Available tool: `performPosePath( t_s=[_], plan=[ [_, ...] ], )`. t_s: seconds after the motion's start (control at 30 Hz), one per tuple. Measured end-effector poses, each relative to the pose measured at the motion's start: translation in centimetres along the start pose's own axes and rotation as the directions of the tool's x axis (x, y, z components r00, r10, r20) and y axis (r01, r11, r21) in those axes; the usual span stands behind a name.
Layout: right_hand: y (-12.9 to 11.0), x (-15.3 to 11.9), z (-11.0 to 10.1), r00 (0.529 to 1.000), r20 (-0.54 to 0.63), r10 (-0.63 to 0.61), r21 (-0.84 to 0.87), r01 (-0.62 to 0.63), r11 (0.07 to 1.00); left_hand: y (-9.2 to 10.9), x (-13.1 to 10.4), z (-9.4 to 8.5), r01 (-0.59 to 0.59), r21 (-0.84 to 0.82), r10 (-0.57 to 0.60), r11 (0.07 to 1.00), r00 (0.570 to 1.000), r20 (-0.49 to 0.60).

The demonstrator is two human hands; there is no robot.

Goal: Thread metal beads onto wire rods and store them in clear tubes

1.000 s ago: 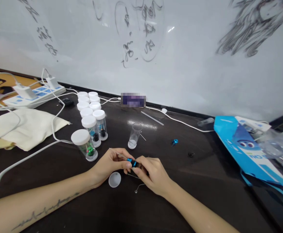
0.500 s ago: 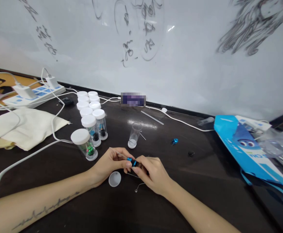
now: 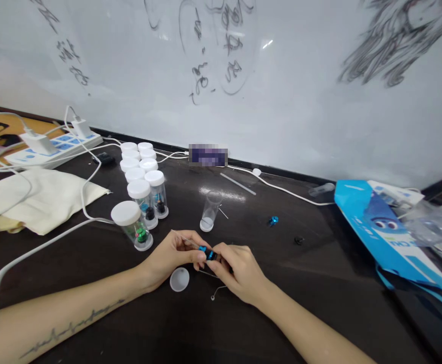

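Note:
Between both hands is a small blue-and-black part (image 3: 208, 253), partly covered by the fingers; I cannot make out its exact kind. My left hand (image 3: 179, 251) pinches its left end, and a thin wire-like rod (image 3: 183, 236) lies along those fingers. On the other end, my right hand (image 3: 238, 268) closes with thumb and forefinger. Just below the hands lie a white round cap (image 3: 179, 279) and a thin bent wire with a looped end (image 3: 214, 293). Beyond them an uncapped clear tube (image 3: 211, 208) stands on its white base.
Several white-capped tubes (image 3: 126, 214) hold small coloured parts at left. A blue part (image 3: 273, 221) and a small black part (image 3: 299, 240) lie at right, near a blue bag (image 3: 372, 227). White cables and a power strip (image 3: 54, 151) occupy the left; a whiteboard (image 3: 297, 111) stands behind.

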State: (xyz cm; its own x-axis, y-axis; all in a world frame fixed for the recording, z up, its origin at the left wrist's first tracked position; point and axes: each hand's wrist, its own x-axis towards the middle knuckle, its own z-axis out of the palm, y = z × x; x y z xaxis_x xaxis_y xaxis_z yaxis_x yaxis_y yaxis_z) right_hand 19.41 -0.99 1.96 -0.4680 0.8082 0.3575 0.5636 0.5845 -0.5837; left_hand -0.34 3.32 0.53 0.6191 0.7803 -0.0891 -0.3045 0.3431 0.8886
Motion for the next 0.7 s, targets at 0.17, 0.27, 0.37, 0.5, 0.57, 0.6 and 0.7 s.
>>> performPosePath(
  t_s=[0.17,0.27,0.37,0.5,0.57,0.6,0.7],
  plan=[
    [0.05,-0.02,0.02,1.0,0.004,0.001,-0.005,-0.001,1.0,-0.06,0.11,-0.03,-0.003,0.003,0.003,1.0,1.0,0.001],
    [0.05,-0.03,0.04,1.0,0.006,0.002,-0.013,-0.002,1.0,-0.02,0.07,0.03,-0.002,0.002,0.002,1.0,1.0,0.001],
    [0.06,0.02,0.04,1.0,0.011,0.003,-0.015,-0.003,1.0,0.0,0.03,0.05,-0.003,0.001,0.003,1.0,1.0,0.001],
    [0.05,0.01,-0.01,1.0,0.02,0.012,-0.023,-0.012,1.0,0.03,0.09,0.03,-0.004,0.007,0.004,1.0,1.0,-0.003],
    [0.03,-0.05,-0.06,1.0,0.016,0.018,-0.018,-0.018,1.0,0.08,0.16,0.06,-0.01,0.006,0.01,1.0,1.0,-0.019],
    [0.03,-0.1,-0.08,1.0,0.013,0.02,-0.009,-0.02,1.0,0.12,0.18,0.08,-0.016,0.005,0.016,1.0,0.999,-0.031],
    [0.1,-0.25,-0.08,1.0,-0.017,0.024,0.023,-0.023,0.999,0.22,0.15,0.13,-0.028,-0.005,0.027,1.0,0.998,-0.063]
  ],
)
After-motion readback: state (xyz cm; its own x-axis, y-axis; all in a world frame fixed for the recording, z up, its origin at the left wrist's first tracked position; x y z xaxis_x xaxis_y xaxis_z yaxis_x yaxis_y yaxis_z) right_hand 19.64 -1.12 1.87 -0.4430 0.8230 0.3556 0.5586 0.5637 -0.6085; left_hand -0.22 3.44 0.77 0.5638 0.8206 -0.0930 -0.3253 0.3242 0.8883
